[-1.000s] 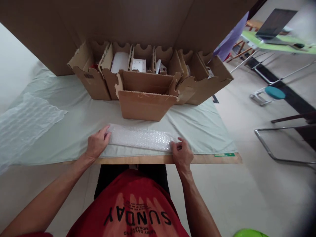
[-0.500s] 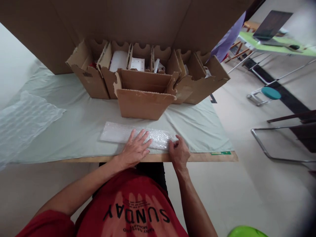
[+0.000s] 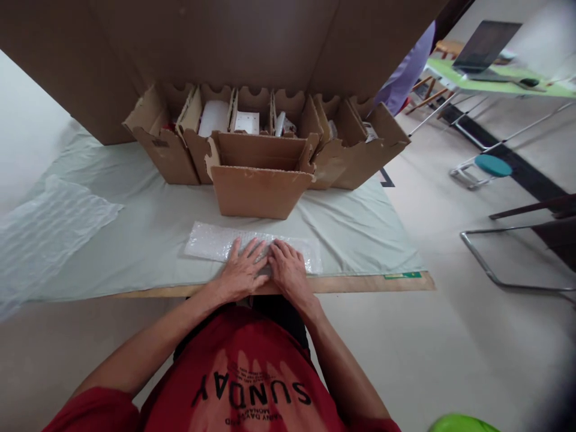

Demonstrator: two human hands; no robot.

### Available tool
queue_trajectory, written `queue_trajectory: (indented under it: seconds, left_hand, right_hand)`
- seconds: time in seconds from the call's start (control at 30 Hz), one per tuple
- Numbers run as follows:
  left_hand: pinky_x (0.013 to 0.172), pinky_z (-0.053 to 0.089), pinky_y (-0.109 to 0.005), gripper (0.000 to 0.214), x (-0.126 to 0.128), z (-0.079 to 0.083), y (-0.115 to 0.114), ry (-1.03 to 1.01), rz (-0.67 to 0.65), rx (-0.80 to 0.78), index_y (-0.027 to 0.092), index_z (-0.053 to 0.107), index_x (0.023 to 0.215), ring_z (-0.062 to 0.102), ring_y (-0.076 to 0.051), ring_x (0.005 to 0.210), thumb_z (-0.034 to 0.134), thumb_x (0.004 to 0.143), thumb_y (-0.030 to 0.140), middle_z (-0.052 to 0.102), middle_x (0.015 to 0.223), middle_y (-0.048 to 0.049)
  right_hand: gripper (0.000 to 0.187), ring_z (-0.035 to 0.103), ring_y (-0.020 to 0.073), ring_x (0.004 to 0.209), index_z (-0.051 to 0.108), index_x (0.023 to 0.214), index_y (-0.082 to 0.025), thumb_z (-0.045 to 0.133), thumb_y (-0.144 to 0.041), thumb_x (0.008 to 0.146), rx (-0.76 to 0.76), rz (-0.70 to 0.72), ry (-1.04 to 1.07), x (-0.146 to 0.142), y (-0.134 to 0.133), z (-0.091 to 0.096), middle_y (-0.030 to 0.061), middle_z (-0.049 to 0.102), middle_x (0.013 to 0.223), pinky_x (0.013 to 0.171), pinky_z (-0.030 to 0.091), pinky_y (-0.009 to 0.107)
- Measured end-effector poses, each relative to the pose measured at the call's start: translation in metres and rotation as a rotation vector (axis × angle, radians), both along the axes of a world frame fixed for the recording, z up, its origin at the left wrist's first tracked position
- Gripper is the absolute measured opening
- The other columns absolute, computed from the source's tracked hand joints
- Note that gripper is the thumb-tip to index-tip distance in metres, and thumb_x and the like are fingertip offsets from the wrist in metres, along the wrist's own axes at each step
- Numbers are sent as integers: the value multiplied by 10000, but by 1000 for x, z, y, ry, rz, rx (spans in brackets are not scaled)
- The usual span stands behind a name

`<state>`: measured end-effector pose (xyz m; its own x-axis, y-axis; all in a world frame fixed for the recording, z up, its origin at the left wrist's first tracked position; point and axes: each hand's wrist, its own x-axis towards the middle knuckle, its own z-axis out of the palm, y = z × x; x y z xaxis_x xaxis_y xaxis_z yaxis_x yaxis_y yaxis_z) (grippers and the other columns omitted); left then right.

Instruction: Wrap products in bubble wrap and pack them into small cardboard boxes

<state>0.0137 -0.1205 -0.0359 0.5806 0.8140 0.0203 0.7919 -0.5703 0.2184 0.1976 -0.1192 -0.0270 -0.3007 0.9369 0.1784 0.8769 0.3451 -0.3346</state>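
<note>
A long, flat strip of bubble wrap lies along the front edge of the cloth-covered table. My left hand rests flat on its middle with the fingers spread. Just beside it, my right hand lies palm down on the same strip, fingers stretched out over it. The two hands nearly touch. Parts of the strip under both palms are hidden. Beyond it stands an open cardboard bin, whose inside floor cannot be seen.
Several cardboard bins line the back, some holding small packed items, before a tall cardboard panel. A larger bubble wrap sheet hangs over the left edge. To the right are a green table with a laptop and a stool.
My right hand has left the strip's right end and moved left, flattening onto it beside my left hand. My left hand stays about where it was.
</note>
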Motion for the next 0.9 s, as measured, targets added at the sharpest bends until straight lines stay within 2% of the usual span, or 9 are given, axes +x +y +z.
queue_trajectory:
  seconds: [0.07,0.13,0.23,0.33,0.4,0.5,0.6,0.73,0.9]
  left_hand:
    - [1228,164,-635,535,-22,-1,1,5,64,7,244,484,1506,281,-341,1539,441,1018,460,367,1641,-130]
    - [1227,186,-620,533,-55,-2,-2,15,175,33,230,490,1507,285,-353,1536,435,1016,430,371,1636,-138]
    - [1209,191,-651,547,-107,-4,-11,50,340,69,211,465,1526,285,-371,1533,391,1018,400,354,1638,-159]
    - [1184,169,-709,552,-131,0,-19,102,404,63,203,456,1529,312,-389,1517,354,1022,398,355,1637,-162]
    - [1163,155,-748,556,-123,6,-21,113,456,78,167,504,1491,311,-423,1508,362,1017,422,371,1625,-190]
    - [1169,158,-739,544,-84,18,-19,43,497,126,123,582,1416,270,-444,1518,403,1006,433,373,1616,-226]
    - [1205,159,-684,486,-33,25,-15,-78,344,113,179,602,1405,260,-405,1531,430,1005,396,398,1616,-177]
    - [1217,154,-673,484,12,15,-15,-114,134,30,236,568,1438,303,-366,1518,396,1024,420,434,1602,-139]
    - [1212,128,-697,495,16,-5,-19,-65,71,28,260,514,1479,300,-353,1523,389,1033,436,395,1627,-131]
  right_hand:
    - [409,497,287,1371,606,1368,-190,411,-226,1011,-8,-22,-24,10,1,-10,129,583,1469,1070,386,441]
    - [403,465,281,1407,605,1370,-196,415,-250,1019,23,-71,-26,31,-4,-17,123,574,1481,1092,362,442]
    - [386,469,266,1403,627,1336,-211,408,-262,1023,63,-156,3,62,-16,-23,116,606,1444,1090,350,433]
    - [361,518,265,1331,672,1255,-222,408,-291,1019,80,-248,43,76,-23,-22,100,636,1396,1053,365,425]
    - [332,565,273,1228,715,1154,-228,432,-316,1005,87,-327,56,77,-22,-19,97,657,1349,997,386,421]
    - [297,596,270,1082,732,1074,-215,471,-314,974,88,-440,47,74,-17,-12,113,689,1229,913,391,407]
    - [306,612,271,993,698,1143,-180,527,-339,946,41,-519,0,71,-10,-6,130,706,1094,873,385,397]
    - [328,642,270,929,677,1110,-174,631,-413,890,-46,-573,-67,70,-1,-5,123,717,997,812,400,372]
    - [269,646,238,739,668,949,-229,718,-450,803,-89,-564,-10,73,11,-6,53,698,757,648,388,322]
